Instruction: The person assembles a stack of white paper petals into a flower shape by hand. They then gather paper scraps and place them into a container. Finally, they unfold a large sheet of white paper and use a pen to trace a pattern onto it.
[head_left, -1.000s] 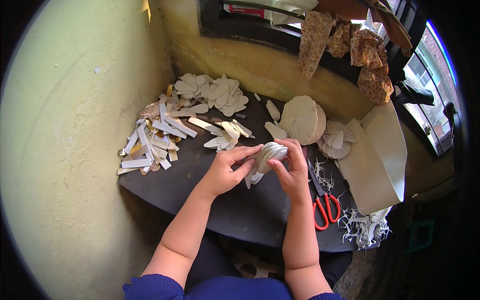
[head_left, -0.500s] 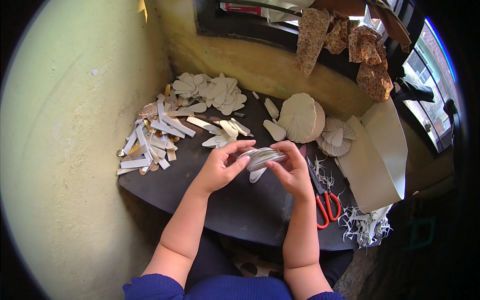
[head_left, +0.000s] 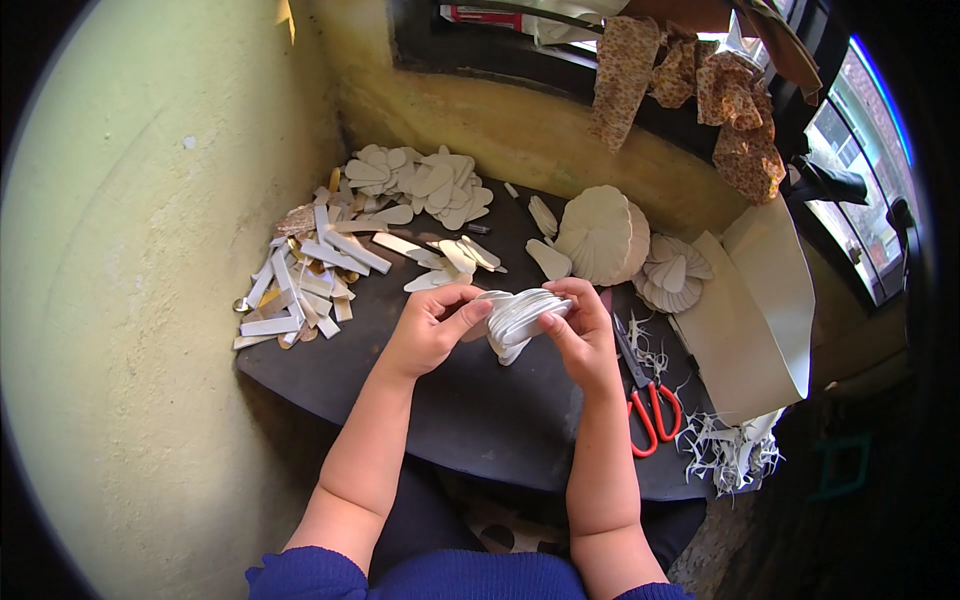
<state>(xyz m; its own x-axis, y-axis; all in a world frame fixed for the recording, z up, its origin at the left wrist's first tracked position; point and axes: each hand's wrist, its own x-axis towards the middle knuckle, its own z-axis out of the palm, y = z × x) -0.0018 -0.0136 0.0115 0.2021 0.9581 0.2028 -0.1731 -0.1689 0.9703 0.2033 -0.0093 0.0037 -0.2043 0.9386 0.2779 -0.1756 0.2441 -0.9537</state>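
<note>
Stack of flat white pieces [head_left: 527,316] was near the centre of the frame, held in both hands over the tabletop [head_left: 470,430]; edges slightly fanned, a few ends jutting down below. Could not tell if those lower ends touched the surface. Left hand [head_left: 428,330] had its fingers pinched narrow on the stack's left end; right hand [head_left: 585,335] gripped the right end, thumb on the near side, fingers behind.

Handling, judged by look: light, thin, fairly stiff like card, likely to slide over one another and crease or bend at the edges. Best hold seemed to be both ends, thumbs against the layered edges, light squeeze.

Around it: loose rounded pieces [head_left: 458,262] just beyond the left hand, bigger heap of pieces [head_left: 430,188] above them, white strips [head_left: 292,290] piled at centre left. Upper right of centre: large scalloped disc [head_left: 592,240], smaller fanned rosette [head_left: 672,278] beside it. Red-handled scissors [head_left: 655,415] lay right of the right hand, untouched; shredded trimmings [head_left: 735,455] at lower right, under a bent cream sheet [head_left: 745,325]. Patterned cloth [head_left: 627,80] hung upper right; yellowish wall [head_left: 170,280] filled the left.
</note>
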